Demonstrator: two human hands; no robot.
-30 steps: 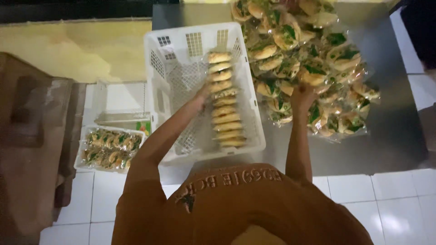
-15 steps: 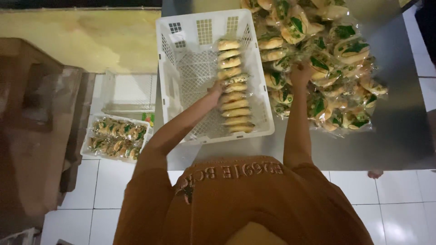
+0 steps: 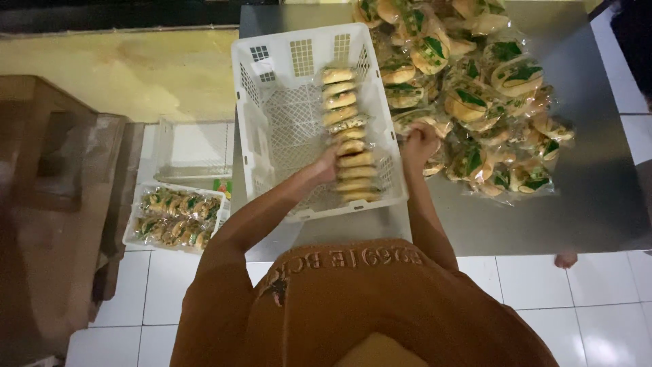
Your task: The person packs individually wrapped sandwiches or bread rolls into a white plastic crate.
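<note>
**A:** Starting at the left, what do I have? I see a filled crate (image 3: 175,217) down on the tiled floor (image 3: 516,285), packed with wrapped buns, and an empty white crate (image 3: 193,146) just behind it.

**B:** Right. On the steel table (image 3: 598,204) I see the white basket (image 3: 272,115), with one row of wrapped buns (image 3: 348,132) standing on edge along its right side. The rest of its mesh bottom is bare, so I judge it about a quarter filled at most.

**A:** And the left hand (image 3: 326,165)?

**B:** It rests inside the basket against the near end of that row, fingers loosely curled on a bun; I cannot tell whether it truly grips one.

**A:** The right hand (image 3: 420,141)?

**B:** Just outside the basket's right wall, at the near edge of the loose pile of wrapped buns (image 3: 475,102). Its fingers are bent down onto a packet; whether they have closed on it, I cannot tell.

**A:** So plenty is left.

**B:** I think so: the heap on the table is large, far more than the row holds.
</note>
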